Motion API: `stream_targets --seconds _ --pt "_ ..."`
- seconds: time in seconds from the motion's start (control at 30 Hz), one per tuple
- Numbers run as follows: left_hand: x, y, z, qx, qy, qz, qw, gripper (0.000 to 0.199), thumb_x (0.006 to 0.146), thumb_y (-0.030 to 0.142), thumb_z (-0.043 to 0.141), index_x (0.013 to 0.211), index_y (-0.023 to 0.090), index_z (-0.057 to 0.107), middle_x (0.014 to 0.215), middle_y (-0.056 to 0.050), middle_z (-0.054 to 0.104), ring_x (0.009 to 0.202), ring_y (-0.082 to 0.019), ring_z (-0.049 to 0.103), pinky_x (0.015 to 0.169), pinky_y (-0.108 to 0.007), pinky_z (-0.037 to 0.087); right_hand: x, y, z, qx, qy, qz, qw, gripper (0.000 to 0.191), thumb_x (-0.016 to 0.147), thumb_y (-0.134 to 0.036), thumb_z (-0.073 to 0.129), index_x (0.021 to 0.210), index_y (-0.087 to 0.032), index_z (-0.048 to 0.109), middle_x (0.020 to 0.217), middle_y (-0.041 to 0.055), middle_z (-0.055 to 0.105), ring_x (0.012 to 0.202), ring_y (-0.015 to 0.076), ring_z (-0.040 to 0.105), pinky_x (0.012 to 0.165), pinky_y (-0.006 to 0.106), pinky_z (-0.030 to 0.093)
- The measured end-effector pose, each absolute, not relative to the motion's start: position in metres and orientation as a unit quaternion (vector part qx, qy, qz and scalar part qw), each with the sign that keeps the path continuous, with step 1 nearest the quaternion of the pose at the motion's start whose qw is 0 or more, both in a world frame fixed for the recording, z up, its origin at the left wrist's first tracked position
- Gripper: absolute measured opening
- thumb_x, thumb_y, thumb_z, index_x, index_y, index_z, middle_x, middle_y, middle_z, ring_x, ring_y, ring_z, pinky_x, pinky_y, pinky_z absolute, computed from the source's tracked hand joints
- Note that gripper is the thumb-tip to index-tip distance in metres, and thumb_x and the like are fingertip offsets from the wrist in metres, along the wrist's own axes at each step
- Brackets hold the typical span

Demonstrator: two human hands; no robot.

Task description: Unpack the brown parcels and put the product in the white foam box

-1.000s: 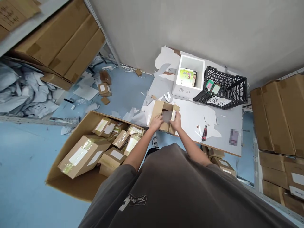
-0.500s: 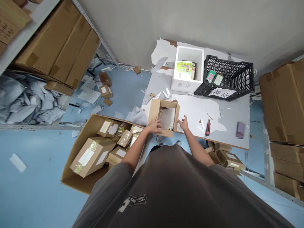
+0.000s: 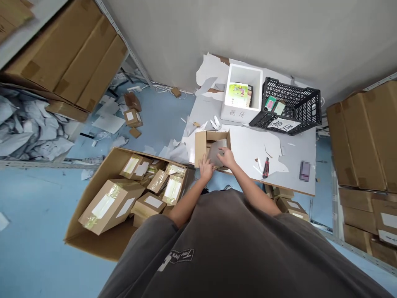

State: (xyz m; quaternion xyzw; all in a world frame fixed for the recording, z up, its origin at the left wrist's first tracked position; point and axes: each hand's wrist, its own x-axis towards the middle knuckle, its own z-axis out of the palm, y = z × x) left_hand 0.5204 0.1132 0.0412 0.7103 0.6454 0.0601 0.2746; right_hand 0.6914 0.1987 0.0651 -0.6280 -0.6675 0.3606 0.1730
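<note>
An open cardboard box [image 3: 201, 150] stands at the near left edge of the table, one flap folded out to the left. Inside it a flat item in a greyish translucent wrapping [image 3: 217, 152] is tilted up on one side; what it contains I cannot make out. My right hand [image 3: 227, 158] reaches over the box's right side, its fingers bent and pinching the wrapped item. At the box's near left corner, my left hand [image 3: 206, 168] rests with its fingers stretched out and apart against the cardboard.
On the table [image 3: 248, 142] stand a white foam bin [image 3: 241, 114] with books and a black crate [image 3: 291, 111]. A red-and-black cutter [image 3: 266, 168] lies nearer. A big carton [image 3: 93, 244] of taped parcels stands left. Torn paper [image 3: 176, 152] litters the table's left edge.
My right hand has moved left from beside the box onto the wrapped item, which now tilts. My left hand has shifted to the box's near left corner. The view has turned slightly.
</note>
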Motion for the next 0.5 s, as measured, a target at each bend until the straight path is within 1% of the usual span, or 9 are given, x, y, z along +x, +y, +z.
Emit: stream_targets --seconds 0.1,0.2,0.33,0.4,0.43,0.5 --pt "0.531 0.110 0.042 0.705 0.650 0.069 0.274 0.013 0.098 0.029 0.080 0.105 0.025 0.089 0.158 -0.017 0.069 0.174 -0.044 0.026 0.139 -0.072 0.022 0.679 0.204 0.057 -0.691 -0.620 0.362 0.080 0.059 0.088 -0.034 0.079 0.143 -0.014 0.070 0.157 0.0225 0.066 0.147 0.0410 0.065 0.126 0.050 0.050" --pt "0.534 0.108 0.042 0.703 0.648 0.080 0.282 0.012 0.097 0.030 0.081 0.105 0.026 0.089 0.157 -0.016 0.069 0.174 -0.044 0.026 0.139 -0.072 0.023 0.679 0.206 0.048 -0.741 -0.572 0.348 0.051 0.074 0.085 -0.034 0.082 0.151 -0.011 0.061 0.166 0.0275 0.057 0.150 0.0429 0.062 0.127 0.050 0.049" --pt "0.532 0.106 0.042 0.704 0.638 0.093 0.298 0.012 0.097 0.030 0.081 0.106 0.027 0.089 0.156 -0.015 0.070 0.174 -0.044 0.027 0.139 -0.070 0.024 0.678 0.213 0.037 -0.771 -0.545 0.327 0.048 0.078 0.083 -0.031 0.082 0.154 -0.011 0.056 0.163 0.0291 0.060 0.148 0.0443 0.063 0.126 0.056 0.051" --pt "0.531 0.107 0.042 0.706 0.633 0.097 0.301 0.013 0.097 0.031 0.081 0.108 0.027 0.089 0.155 -0.015 0.070 0.173 -0.044 0.028 0.138 -0.070 0.024 0.676 0.220 0.032 -0.781 -0.546 0.299 0.052 0.084 0.081 -0.028 0.084 0.158 -0.010 0.054 0.162 0.0325 0.059 0.149 0.0467 0.062 0.126 0.060 0.050" --pt "0.531 0.107 0.042 0.707 0.632 0.098 0.302 0.014 0.097 0.031 0.082 0.108 0.026 0.089 0.155 -0.016 0.071 0.173 -0.045 0.028 0.138 -0.071 0.025 0.675 0.223 0.030 -0.783 -0.548 0.291 0.043 0.086 0.081 -0.026 0.084 0.160 -0.008 0.053 0.160 0.0342 0.061 0.148 0.0473 0.063 0.124 0.061 0.052" --pt "0.532 0.108 0.042 0.708 0.630 0.097 0.304 0.013 0.097 0.031 0.083 0.107 0.026 0.089 0.155 -0.016 0.071 0.173 -0.045 0.028 0.137 -0.071 0.025 0.672 0.230 0.027 -0.781 -0.550 0.296 0.000 0.083 0.082 -0.026 0.085 0.158 -0.007 0.057 0.147 0.0345 0.070 0.138 0.0463 0.071 0.115 0.060 0.059"
